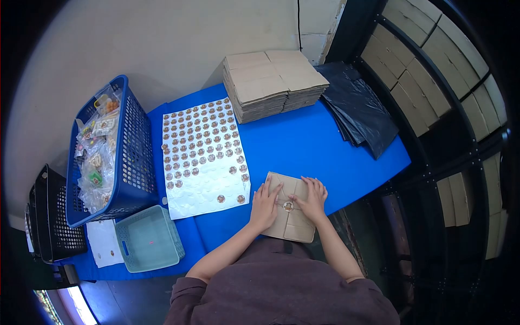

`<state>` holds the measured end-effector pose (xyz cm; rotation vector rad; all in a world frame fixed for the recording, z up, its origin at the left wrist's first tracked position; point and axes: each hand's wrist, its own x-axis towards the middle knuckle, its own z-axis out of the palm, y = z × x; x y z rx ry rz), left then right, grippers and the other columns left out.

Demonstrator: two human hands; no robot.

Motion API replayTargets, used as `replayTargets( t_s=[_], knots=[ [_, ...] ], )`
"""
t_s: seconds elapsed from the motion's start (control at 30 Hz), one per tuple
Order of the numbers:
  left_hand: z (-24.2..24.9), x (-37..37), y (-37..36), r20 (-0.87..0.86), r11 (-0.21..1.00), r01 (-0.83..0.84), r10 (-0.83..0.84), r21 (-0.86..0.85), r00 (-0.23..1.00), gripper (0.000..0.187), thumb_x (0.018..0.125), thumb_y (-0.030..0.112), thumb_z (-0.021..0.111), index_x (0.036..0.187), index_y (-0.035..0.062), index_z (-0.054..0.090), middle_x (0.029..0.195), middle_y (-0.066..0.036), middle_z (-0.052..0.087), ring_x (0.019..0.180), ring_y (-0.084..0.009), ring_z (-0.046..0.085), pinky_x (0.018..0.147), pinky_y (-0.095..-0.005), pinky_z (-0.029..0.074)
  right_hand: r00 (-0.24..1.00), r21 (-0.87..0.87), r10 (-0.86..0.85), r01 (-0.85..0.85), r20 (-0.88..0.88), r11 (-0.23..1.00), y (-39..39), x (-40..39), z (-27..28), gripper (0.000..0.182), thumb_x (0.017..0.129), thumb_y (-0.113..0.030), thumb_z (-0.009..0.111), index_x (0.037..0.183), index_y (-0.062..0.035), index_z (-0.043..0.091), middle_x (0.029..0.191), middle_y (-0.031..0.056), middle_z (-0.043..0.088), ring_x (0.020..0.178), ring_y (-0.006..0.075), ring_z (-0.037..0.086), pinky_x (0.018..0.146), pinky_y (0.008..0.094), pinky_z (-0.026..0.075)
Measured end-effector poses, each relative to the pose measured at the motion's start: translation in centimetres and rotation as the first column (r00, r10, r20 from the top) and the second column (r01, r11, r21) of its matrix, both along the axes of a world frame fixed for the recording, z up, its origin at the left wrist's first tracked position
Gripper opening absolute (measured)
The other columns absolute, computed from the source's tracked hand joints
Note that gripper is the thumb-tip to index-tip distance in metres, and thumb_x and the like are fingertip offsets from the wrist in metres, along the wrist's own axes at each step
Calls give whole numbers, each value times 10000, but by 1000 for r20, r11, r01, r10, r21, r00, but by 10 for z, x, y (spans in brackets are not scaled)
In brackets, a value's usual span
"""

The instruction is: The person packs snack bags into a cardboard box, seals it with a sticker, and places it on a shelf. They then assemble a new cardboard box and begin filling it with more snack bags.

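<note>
A flat brown cardboard box [290,227] lies at the table's front edge, close to my body. Its flaps meet in the middle, where a small round sticker [288,206] sits across the seam. My left hand [264,207] holds the box along its left side, with the thumb on top. From the right side my right hand [311,200] holds it too, its thumb close to the sticker and its fingers reaching past the edge. To the left lies a white sheet of round stickers [197,203], with several gaps in its lower rows.
A stack of flat cardboard [276,81] stands at the back beside black plastic bags [360,108]. On the left are a blue basket [138,157] of bagged items, a pale green tray [151,254] and a black basket [46,211]. Shelves with boxes [422,97] rise at right.
</note>
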<state>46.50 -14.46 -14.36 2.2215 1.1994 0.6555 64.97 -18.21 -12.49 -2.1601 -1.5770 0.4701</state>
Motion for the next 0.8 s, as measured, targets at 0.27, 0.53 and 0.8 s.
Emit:
replayTargets(
  t_s=[0.27, 0.53, 0.8],
  knots=[
    [-1, 0, 0, -6, 1000, 12, -12, -28, 1000, 449, 964, 188, 409, 1412, 176, 413, 1520, -187, 222, 1330, -444, 306, 1080, -552, 260, 997, -54, 51, -48, 59, 997, -1, -2, 13, 927, 627, -534, 797, 1374, -138, 418, 1395, 107, 399, 1378, 311, 241, 1116, 545, 85],
    [12, -2, -3, -141, 999, 35, -33, 13, 989, 707, 843, 506, 599, 1431, 182, 378, 1536, -188, 181, 1323, -437, 318, 1067, -560, 274, 994, 26, 79, -81, 74, 996, -4, 0, 1, 917, 649, -544, 779, 1375, -111, 425, 1405, 94, 401, 1370, 318, 251, 1121, 509, 112],
    [14, 4, -6, -230, 1000, -23, 25, 12, 973, 801, 782, 553, 646, 1446, 223, 344, 1544, -148, 177, 1319, -399, 327, 1062, -582, 272, 990, -2, 128, -128, 60, 992, -5, 4, 7, 918, 672, -523, 769, 1400, -104, 400, 1430, 122, 377, 1375, 327, 239, 1117, 510, 120]
  ],
)
